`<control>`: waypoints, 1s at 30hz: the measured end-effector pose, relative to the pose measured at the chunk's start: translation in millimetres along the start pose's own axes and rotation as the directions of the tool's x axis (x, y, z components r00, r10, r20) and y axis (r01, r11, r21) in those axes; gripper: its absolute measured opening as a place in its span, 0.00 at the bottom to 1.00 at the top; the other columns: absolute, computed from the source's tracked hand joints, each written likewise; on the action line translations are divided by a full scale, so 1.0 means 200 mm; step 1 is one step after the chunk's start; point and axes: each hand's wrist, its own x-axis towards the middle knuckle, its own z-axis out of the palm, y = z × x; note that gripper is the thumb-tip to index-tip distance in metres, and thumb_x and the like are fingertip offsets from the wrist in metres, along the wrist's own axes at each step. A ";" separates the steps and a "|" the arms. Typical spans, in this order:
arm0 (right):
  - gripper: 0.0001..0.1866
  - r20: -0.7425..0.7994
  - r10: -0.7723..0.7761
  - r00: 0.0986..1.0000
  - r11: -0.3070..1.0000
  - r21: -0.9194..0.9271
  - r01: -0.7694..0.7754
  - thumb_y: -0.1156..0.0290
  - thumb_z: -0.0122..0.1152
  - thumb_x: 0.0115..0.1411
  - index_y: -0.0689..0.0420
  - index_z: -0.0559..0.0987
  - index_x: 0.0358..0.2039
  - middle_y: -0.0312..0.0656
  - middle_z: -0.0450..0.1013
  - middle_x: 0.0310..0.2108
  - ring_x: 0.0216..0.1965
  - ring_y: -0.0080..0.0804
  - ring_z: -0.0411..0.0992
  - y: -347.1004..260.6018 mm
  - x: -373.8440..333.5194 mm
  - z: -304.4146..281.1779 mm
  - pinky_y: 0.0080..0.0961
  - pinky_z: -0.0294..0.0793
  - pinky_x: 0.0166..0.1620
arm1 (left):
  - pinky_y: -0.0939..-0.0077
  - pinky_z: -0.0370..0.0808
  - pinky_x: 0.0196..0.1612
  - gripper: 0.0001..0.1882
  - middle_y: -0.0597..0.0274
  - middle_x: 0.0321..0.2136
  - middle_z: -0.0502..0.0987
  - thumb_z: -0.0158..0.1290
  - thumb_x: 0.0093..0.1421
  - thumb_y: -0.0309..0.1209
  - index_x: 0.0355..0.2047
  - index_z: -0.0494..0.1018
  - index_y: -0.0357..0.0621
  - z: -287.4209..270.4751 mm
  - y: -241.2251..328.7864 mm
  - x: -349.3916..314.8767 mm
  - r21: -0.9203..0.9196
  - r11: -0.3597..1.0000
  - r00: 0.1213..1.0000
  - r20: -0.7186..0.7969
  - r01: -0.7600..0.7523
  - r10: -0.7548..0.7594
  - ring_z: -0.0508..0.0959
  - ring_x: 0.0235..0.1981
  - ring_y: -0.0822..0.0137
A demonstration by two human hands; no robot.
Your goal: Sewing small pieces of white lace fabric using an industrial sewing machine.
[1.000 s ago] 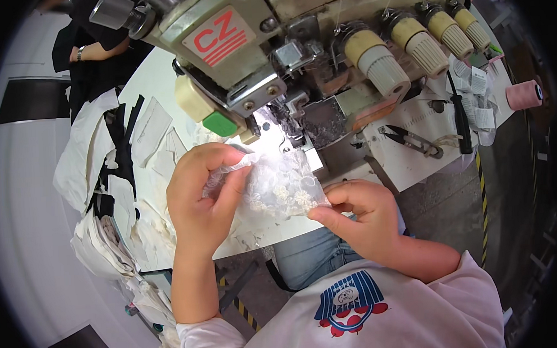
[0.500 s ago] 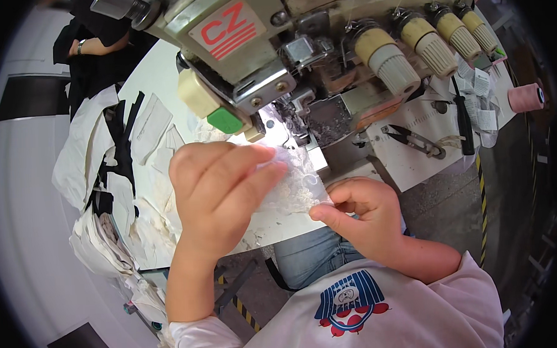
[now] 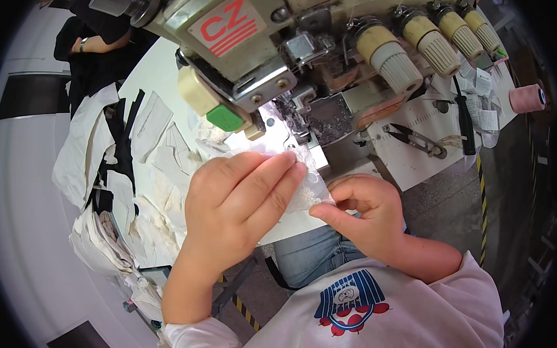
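Observation:
A small piece of white lace fabric (image 3: 317, 190) lies at the front edge of the lit plate of an overlock sewing machine (image 3: 239, 64). My left hand (image 3: 245, 197) comes over it from the left, its fingertips pinched together on the lace close to the presser foot (image 3: 300, 136). With thumb and fingers, my right hand (image 3: 367, 213) grips the near right corner of the same piece. Part of the lace is hidden under my left fingers. Crumpled off-white lace (image 3: 211, 134) lies left of the needle area.
Thread snips (image 3: 417, 142), a black screwdriver (image 3: 465, 119) and white labels (image 3: 484, 112) lie to the right, near a pink thread spool (image 3: 527, 99). White and black fabric pieces (image 3: 90, 142) crowd the left edge. Another person's forearm (image 3: 108, 46) shows at the far left.
My left hand has moved right and slightly nearer along the lace, and its fingers have closed down onto it. My right hand stays at the corner.

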 end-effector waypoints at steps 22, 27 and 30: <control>0.09 -0.047 -0.032 0.998 0.997 0.067 0.035 0.76 0.70 0.49 0.64 0.78 0.29 0.39 0.75 0.29 0.30 0.24 0.74 -0.04 0.05 -0.02 0.18 0.79 0.35 | 0.65 0.71 0.48 0.25 0.57 0.49 0.73 0.59 0.46 0.27 0.48 0.74 0.44 0.06 0.06 -0.01 -0.091 0.968 0.972 0.042 0.234 -0.231 0.73 0.47 0.55; 0.09 -0.052 -0.044 0.998 0.996 0.069 0.047 0.76 0.70 0.49 0.64 0.79 0.29 0.40 0.75 0.30 0.31 0.24 0.74 -0.03 0.04 -0.02 0.18 0.79 0.35 | 0.64 0.71 0.49 0.25 0.56 0.50 0.73 0.59 0.46 0.28 0.48 0.74 0.43 0.06 0.06 -0.01 -0.098 0.966 0.971 0.031 0.238 -0.236 0.73 0.46 0.54; 0.09 -0.065 -0.068 0.996 0.995 0.063 0.072 0.77 0.69 0.49 0.64 0.79 0.30 0.40 0.75 0.30 0.31 0.24 0.74 -0.03 0.03 -0.02 0.18 0.79 0.34 | 0.63 0.71 0.48 0.23 0.55 0.49 0.73 0.59 0.47 0.28 0.47 0.74 0.43 0.06 0.06 -0.01 -0.107 0.966 0.972 0.033 0.234 -0.232 0.74 0.46 0.54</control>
